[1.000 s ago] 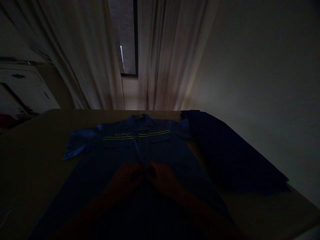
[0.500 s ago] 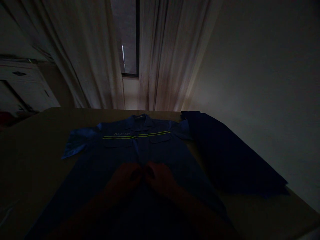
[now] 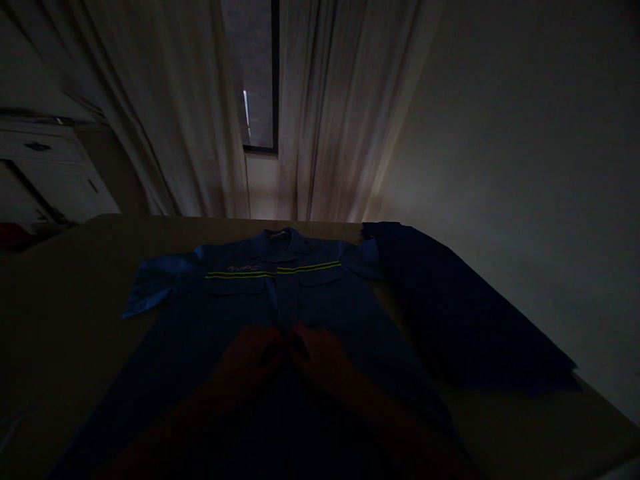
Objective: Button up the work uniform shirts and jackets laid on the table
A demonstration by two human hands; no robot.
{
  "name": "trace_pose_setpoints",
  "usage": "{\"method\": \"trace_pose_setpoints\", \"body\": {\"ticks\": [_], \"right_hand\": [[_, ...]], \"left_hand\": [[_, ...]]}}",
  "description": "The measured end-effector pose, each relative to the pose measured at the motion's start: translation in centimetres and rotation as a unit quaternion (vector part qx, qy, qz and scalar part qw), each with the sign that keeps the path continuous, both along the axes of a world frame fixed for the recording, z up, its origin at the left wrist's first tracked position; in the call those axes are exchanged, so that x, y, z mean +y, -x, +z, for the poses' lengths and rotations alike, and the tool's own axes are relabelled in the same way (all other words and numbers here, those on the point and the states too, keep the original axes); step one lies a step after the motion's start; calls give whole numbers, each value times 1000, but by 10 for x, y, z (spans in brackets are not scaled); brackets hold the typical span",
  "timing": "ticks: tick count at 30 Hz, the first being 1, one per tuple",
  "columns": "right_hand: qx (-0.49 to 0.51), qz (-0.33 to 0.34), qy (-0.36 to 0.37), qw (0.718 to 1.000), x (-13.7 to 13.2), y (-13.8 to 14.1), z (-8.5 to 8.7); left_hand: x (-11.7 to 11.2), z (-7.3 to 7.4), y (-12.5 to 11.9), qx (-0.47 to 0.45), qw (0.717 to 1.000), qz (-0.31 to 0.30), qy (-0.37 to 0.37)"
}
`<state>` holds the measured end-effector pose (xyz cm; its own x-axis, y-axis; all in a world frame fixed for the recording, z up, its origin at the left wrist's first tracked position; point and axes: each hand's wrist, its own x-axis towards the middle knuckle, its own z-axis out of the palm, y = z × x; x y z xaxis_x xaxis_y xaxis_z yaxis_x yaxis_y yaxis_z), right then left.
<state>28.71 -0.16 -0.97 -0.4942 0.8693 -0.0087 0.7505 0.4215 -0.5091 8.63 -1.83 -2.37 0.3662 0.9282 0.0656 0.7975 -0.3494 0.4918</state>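
A blue short-sleeved work shirt (image 3: 240, 307) lies spread face up, its collar at the far end. Yellow stripes and some lettering cross its chest above two flap pockets. My left hand (image 3: 253, 357) and my right hand (image 3: 317, 357) meet at the middle of the shirt's front, below the chest. Both have their fingers closed in a pinch along the front placket. The fingertips are dark, and any button between them cannot be made out.
The shirt rests on a brownish table (image 3: 65, 307). A dark blue folded cloth (image 3: 460, 313) lies to its right, beside the wall (image 3: 540, 167). Pale curtains (image 3: 175, 113) hang behind the table, and a white cabinet (image 3: 50, 167) stands at the far left.
Almost nothing differs. Both hands stay pinched at the same spot on the shirt front, and the shirt lies as before.
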Motion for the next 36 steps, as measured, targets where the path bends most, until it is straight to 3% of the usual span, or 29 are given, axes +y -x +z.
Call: {"method": "trace_pose_setpoints", "body": {"ticks": [6, 12, 24, 31, 36], "right_hand": [[-3, 6, -2, 1000, 0, -1, -2], [83, 15, -27, 996, 4, 2, -4], [98, 9, -26, 995, 1, 12, -2], [168, -23, 36, 985, 6, 11, -5], [259, -47, 61, 963, 15, 5, -4]], "left_hand": [[-2, 0, 0, -7, 1000, 2, 0], [-2, -3, 1, -33, 999, 15, -11], [3, 1, 2, -7, 997, 38, 60], [0, 5, -2, 23, 998, 45, 31], [1, -1, -1, 27, 999, 17, -19]]}}
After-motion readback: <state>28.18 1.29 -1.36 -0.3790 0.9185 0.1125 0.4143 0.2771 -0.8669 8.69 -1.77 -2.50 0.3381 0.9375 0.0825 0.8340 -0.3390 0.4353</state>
